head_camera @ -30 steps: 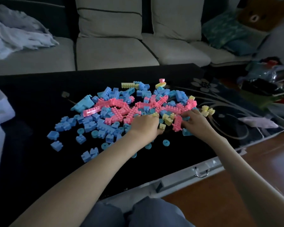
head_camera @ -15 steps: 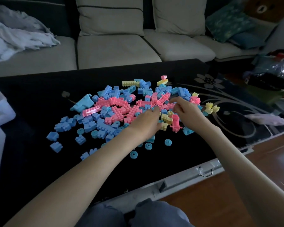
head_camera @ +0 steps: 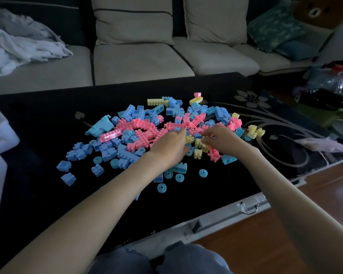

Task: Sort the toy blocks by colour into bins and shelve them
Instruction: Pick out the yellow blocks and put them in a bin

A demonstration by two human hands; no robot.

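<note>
Plastic studded blocks on glossy black table; right hand pinches yellow block; left hand unclear.

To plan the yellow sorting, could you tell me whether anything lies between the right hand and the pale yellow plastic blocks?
Nothing visible does: the right hand lies right against the pale yellow plastic blocks.

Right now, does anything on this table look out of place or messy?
Yes. The toy blocks lie in one mixed heap on the black table, pink, blue and yellow together, unsorted. Several blue round pieces lie apart toward the near edge. A crumpled cloth lies on the sofa behind.
</note>
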